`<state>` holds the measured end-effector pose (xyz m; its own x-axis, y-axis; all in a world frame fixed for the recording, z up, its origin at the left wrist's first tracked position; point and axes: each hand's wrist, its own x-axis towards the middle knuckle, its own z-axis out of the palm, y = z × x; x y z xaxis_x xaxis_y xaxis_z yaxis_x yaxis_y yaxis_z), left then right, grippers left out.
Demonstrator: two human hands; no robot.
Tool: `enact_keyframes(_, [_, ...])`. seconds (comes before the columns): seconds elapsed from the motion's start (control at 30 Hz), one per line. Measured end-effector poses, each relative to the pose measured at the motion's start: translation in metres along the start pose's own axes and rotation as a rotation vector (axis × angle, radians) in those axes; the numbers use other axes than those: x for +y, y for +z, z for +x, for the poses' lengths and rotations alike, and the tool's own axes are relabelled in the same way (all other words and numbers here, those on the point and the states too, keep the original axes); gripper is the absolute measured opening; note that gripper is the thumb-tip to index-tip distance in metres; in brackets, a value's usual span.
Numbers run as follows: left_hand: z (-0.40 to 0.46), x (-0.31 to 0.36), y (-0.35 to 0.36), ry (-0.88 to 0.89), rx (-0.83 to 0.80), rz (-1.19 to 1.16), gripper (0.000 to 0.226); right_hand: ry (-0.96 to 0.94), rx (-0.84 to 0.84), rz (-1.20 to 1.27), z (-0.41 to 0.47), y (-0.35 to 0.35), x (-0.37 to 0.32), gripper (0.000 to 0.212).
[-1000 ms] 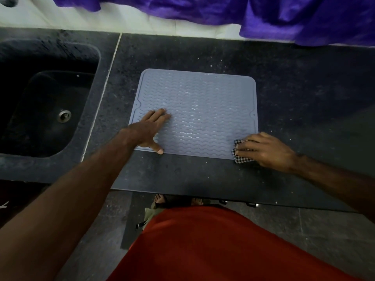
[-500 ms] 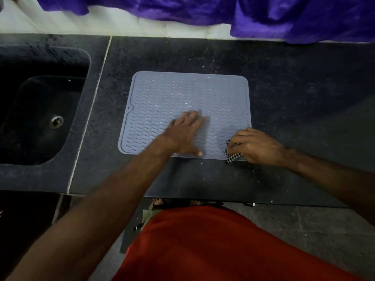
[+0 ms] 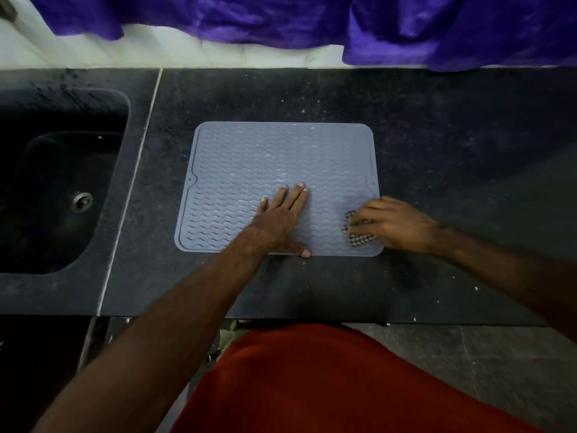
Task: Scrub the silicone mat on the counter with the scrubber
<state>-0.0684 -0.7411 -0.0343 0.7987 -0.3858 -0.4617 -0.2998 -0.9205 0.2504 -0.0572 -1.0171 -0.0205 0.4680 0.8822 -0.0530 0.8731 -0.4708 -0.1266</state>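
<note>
Silicone mat (image 3: 281,160) lies flat mid-counter (image 3: 437,135), near the front edge. Left hand (image 3: 282,221) presses it down with straight fingers; right hand (image 3: 390,225) curls over the checkered scrubber (image 3: 359,237) at the mat's front right corner, seemingly gripping it. Firm strokes along the ridges, working leftward, would suit. Sink (image 3: 62,182) sits left, purple cloth (image 3: 312,20) behind; only the holding hand blocks the path.

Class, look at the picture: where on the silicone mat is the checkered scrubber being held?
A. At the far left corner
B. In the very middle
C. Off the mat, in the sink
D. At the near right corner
D: the right hand grips the scrubber at the near right corner of the mat, while the left hand lies flat nearer the middle.
</note>
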Motion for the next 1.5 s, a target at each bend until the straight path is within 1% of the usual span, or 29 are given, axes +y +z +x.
enact_keyframes(0.1, [0.001,0.001,0.0,-0.005,0.001,0.005,0.136,0.01,-0.044,0.019,-0.008,-0.01,0.005,0.05])
enact_keyframes(0.17, [0.001,0.002,0.0,-0.016,0.003,0.014,0.137,0.014,0.005,0.027,0.012,-0.014,0.002,0.042])
enact_keyframes(0.23, [0.001,0.003,0.0,-0.025,0.001,0.029,0.137,0.017,0.084,0.017,0.042,-0.011,-0.005,0.038])
enact_keyframes(0.3, [0.001,0.003,0.0,-0.029,0.004,0.037,0.138,-0.005,0.088,0.004,0.071,-0.002,-0.015,0.038])
enact_keyframes(0.37, [0.001,0.002,0.0,-0.039,0.014,0.035,0.139,-0.035,0.051,-0.016,0.078,0.004,-0.019,0.044])
enact_keyframes(0.47, [0.001,0.001,0.001,-0.045,0.016,0.031,0.14,-0.036,0.038,-0.044,0.045,0.002,0.002,0.052])
enact_keyframes(0.57, [0.001,0.001,0.001,-0.042,0.018,0.038,0.14,0.041,-0.011,-0.028,0.001,-0.006,0.024,0.053])
enact_keyframes(0.63, [0.001,0.001,0.001,-0.041,0.018,0.045,0.14,0.076,-0.05,-0.007,-0.006,-0.014,0.028,0.05])
enact_keyframes(0.7, [0.002,0.003,0.001,-0.041,0.016,0.063,0.141,0.081,-0.006,-0.001,0.011,-0.018,0.024,0.046])
enact_keyframes(0.77, [0.003,0.004,0.0,-0.052,0.01,0.077,0.142,0.052,0.101,-0.004,0.046,-0.015,0.012,0.041])
enact_keyframes(0.83, [0.005,0.004,-0.001,-0.06,0.0,0.085,0.143,0.028,0.129,0.002,0.081,-0.008,-0.004,0.038])
enact_keyframes(0.93, [0.005,0.004,-0.001,-0.062,0.002,0.09,0.145,0.031,0.066,-0.03,0.088,0.0,-0.005,0.04])
enact_keyframes(1.07, [0.003,0.002,0.0,-0.052,0.018,0.086,0.145,0.055,0.013,-0.059,0.03,-0.007,0.031,0.053])
enact_keyframes(1.17, [0.003,0.003,-0.001,-0.051,0.017,0.096,0.144,0.109,-0.066,-0.025,0.01,-0.018,0.045,0.049])
enact_keyframes(1.2, [0.003,0.004,-0.001,-0.053,0.015,0.098,0.144,0.12,-0.06,-0.022,0.014,-0.021,0.046,0.047])
enact_keyframes(1.33, [0.003,0.005,-0.003,-0.061,0.003,0.116,0.144,0.103,0.11,-0.01,0.072,-0.015,0.03,0.042])
enact_keyframes(1.37, [0.003,0.006,-0.003,-0.063,0.0,0.128,0.143,0.098,0.113,-0.005,0.088,-0.011,0.023,0.042])
enact_keyframes(1.43, [0.003,0.006,-0.003,-0.063,-0.002,0.144,0.142,0.087,0.066,-0.011,0.105,-0.003,0.015,0.043])
enact_keyframes(1.5, [0.003,0.005,-0.003,-0.06,0.009,0.138,0.143,0.076,0.062,-0.027,0.093,-0.001,0.024,0.044])
